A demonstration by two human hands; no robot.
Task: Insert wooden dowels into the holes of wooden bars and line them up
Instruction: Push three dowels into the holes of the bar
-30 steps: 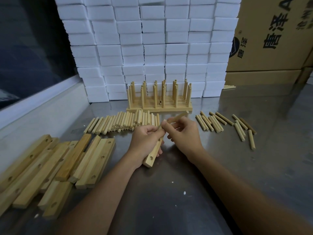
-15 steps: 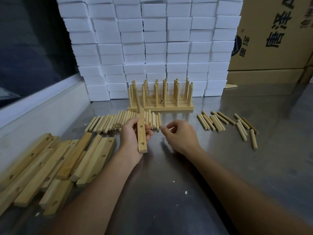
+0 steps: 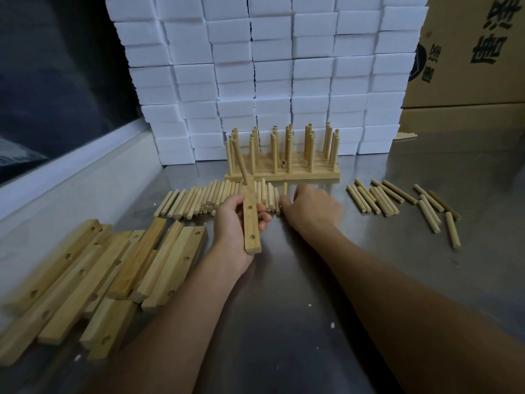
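Observation:
My left hand [image 3: 231, 223] grips a wooden bar [image 3: 251, 223] with two empty holes showing; one dowel [image 3: 240, 163] stands in its far end. My right hand [image 3: 311, 207] reaches over the right end of a row of loose dowels [image 3: 199, 199] lying on the steel table, its fingertips touching them; whether it holds one is hidden. Behind them stand finished bars with upright dowels [image 3: 284, 163], lined up side by side. A heap of empty drilled bars [image 3: 93, 277] lies at the left.
More loose dowels [image 3: 397, 201] are scattered at the right. A wall of white foam blocks [image 3: 270, 75] rises behind the finished bars. Cardboard boxes [image 3: 468, 66] stand at the back right. A raised white ledge [image 3: 71, 177] borders the table's left side.
My left hand turned the bar upright lengthwise, now with a dowel seated in its far end. My right hand let go of that dowel and moved forward to the loose dowel row.

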